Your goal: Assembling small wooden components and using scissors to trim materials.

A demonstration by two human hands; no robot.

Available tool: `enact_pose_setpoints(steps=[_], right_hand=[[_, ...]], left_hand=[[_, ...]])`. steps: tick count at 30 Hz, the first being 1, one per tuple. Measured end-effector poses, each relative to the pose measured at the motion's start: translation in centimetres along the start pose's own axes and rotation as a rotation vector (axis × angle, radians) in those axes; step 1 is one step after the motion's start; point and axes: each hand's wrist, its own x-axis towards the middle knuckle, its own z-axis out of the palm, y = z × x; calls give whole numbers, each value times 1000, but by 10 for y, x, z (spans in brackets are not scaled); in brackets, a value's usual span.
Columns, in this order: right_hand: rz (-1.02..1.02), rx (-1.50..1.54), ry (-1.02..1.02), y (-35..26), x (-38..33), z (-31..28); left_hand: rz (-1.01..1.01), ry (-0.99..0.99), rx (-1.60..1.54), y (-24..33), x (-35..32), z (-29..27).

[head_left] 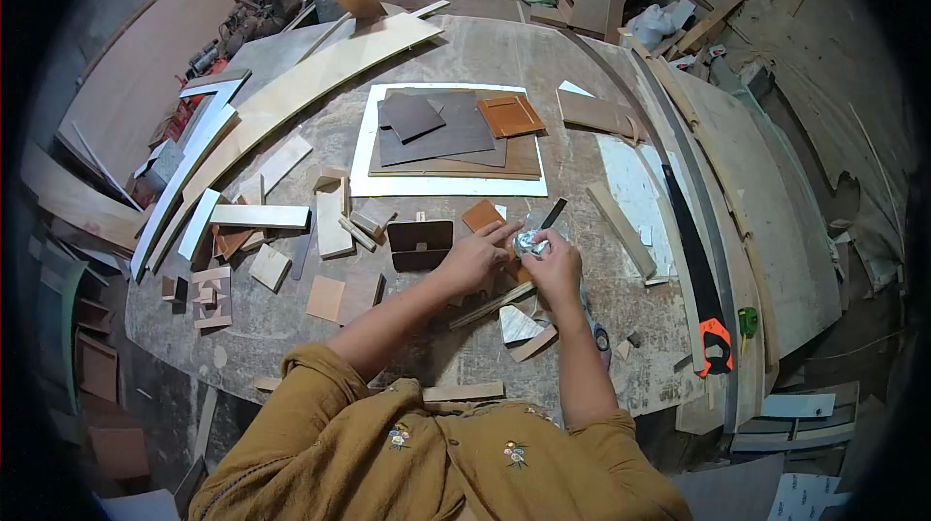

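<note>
Near the middle of the worktable my right hand (555, 274) pinches a small, shiny, crumpled silver thing (529, 244), whose kind I cannot make out. My left hand (475, 259) comes in from the other side, its fingers stretched toward the silver thing, the undersides hidden. Partly below the hands lies a brown wood piece, and an orange-brown piece (481, 215) shows just beyond my left fingers. A slim black strip (554, 214) points up past the silver thing. Left of my left hand stands a dark brown open box (421, 245).
Beyond the hands, dark sheets (436, 138) and a small orange panel (510, 117) lie on a white board (364, 172). Wood offcuts (260, 217) crowd the left. At right are a handsaw (690, 259), a green tape measure (748, 321) and long strips.
</note>
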Motion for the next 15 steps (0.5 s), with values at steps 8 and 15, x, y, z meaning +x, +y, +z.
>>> enact_pose_setpoints(steps=[8,15], right_hand=[[31,-46,-15,-7,4,3],[3,-102,-4,-5,5,10]], left_hand=[[-30,-31,-4,-1,1,3],[20,3,13,-4,-1,2]])
